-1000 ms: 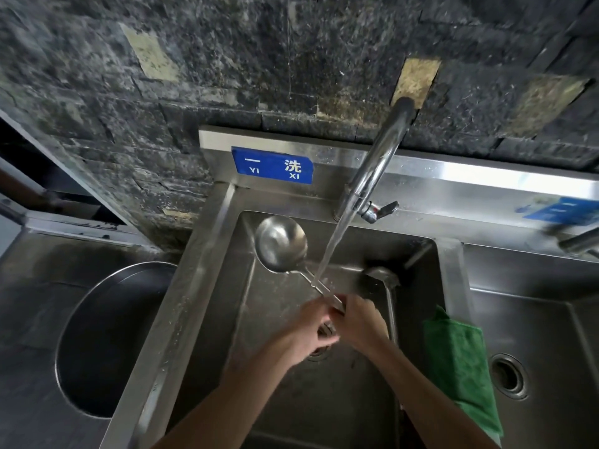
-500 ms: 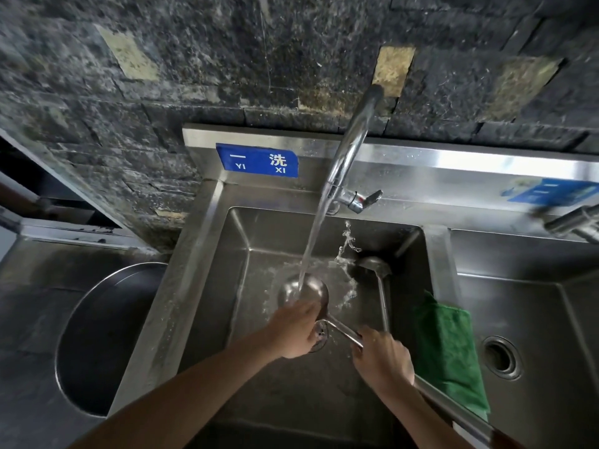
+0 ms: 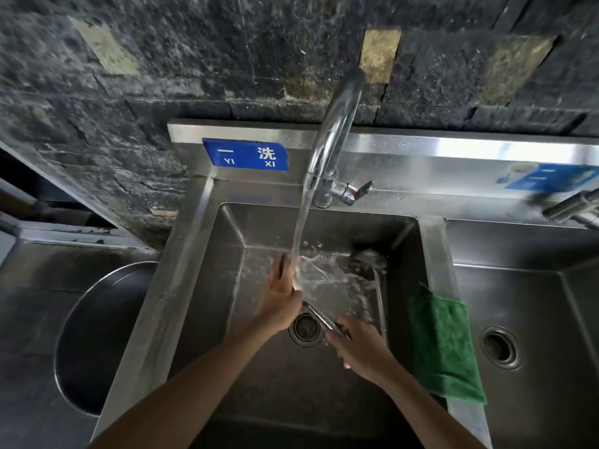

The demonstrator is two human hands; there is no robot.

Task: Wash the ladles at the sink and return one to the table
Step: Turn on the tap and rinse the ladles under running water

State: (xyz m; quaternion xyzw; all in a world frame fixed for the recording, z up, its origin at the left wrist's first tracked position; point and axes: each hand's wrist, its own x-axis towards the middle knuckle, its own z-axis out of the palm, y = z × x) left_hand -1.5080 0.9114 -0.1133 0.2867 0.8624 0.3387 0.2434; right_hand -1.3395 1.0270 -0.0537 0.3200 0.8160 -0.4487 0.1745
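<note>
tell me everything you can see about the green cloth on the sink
The green cloth looks like soft, fuzzy microfibre, bright green with a stitched edge. It hangs draped over the steel divider between the two basins, its upper corner crumpled into a small peak and its lower end spread out flat and wide. It sits to the right of the right hand, apart from it. Nothing grips or presses it; only the divider touches it. Whether it is wet cannot be told.
</note>
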